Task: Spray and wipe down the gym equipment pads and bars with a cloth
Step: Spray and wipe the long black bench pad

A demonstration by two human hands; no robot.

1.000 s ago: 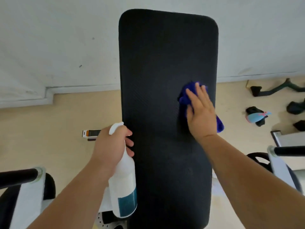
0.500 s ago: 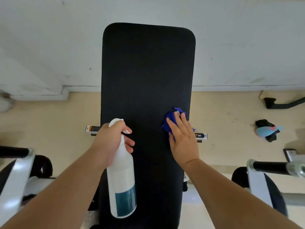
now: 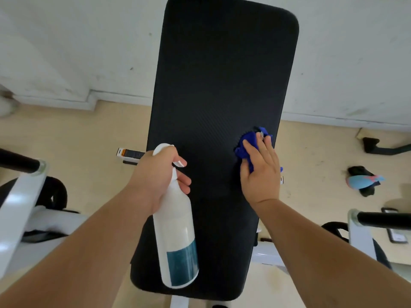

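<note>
**Cloth** [image 3: 246, 144]: blue, soft-napped, bunched in a wad. It lies on the right side of the pad, near that edge and about halfway along. My right grip [image 3: 261, 172] presses it flat, with fingers straight and nothing curled round it.

**Pad** [image 3: 222, 74]: black, long, round-cornered, with a fine ribbed matte skin that I judge grippy enough to drag on the cloth. To wipe it well, I'd use even palm pressure and overlapping strokes along the length, carried right over the rounded edge. I'd also spread the wad out so more clean nap touches the pad.

**Spray bottle** [image 3: 178, 236]: white, smooth plastic with a teal label. My left grip [image 3: 159, 174] is wrapped round its neck, and it hangs over the pad's left side.

**Bars** [image 3: 17, 162]: black and tubular on white frames, either side, not yet wiped.
</note>
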